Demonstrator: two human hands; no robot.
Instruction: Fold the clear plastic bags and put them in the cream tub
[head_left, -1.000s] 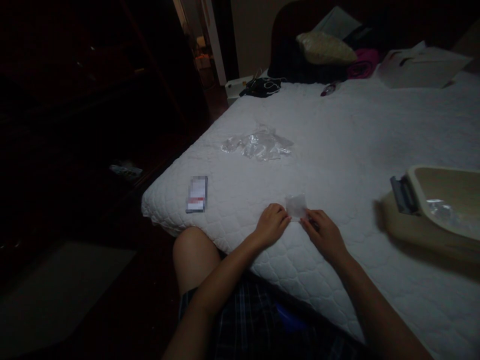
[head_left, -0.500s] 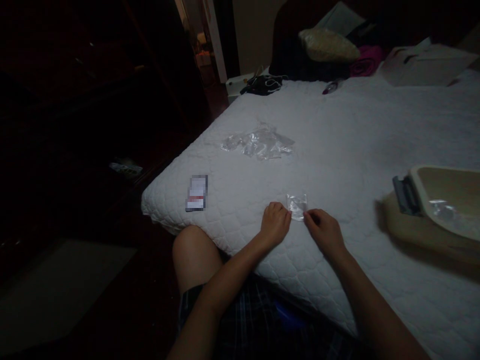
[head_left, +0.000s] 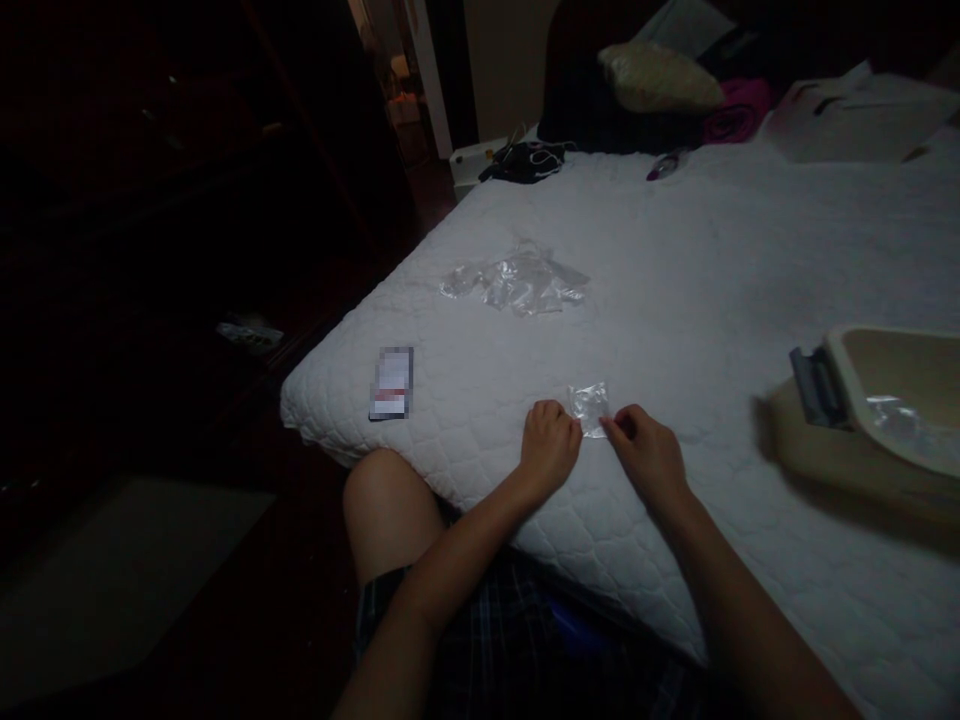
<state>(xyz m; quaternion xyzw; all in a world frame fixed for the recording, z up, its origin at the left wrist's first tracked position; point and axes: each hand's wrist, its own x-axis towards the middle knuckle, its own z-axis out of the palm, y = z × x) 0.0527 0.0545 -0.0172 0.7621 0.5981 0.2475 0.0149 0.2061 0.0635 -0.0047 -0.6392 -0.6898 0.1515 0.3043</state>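
Observation:
A small clear plastic bag (head_left: 589, 404) is stretched between my hands just above or on the white quilted bed cover (head_left: 660, 280); I cannot tell whether it touches. My left hand (head_left: 551, 443) pinches its lower left side, fingers curled. The lower right corner is pinched by the thumb and forefinger of my right hand (head_left: 646, 448). Beyond them lies a loose pile of crumpled clear plastic bags (head_left: 521, 280). A phone with a blurred-out screen (head_left: 392, 383) rests to the left of my hands.
On the right stands a beige plastic tub (head_left: 817, 475) with a grey handle and clear plastic inside. Farther back are a black item with white cords (head_left: 525, 162), a yellowish cushion (head_left: 660, 78), a pink roll (head_left: 739, 110) and a white box (head_left: 847, 120). The bed's edge drops off at left.
The plastic bag has tilted slightly and shifted a little left at its top. My right hand has moved slightly up and left; both hands keep their pinch.

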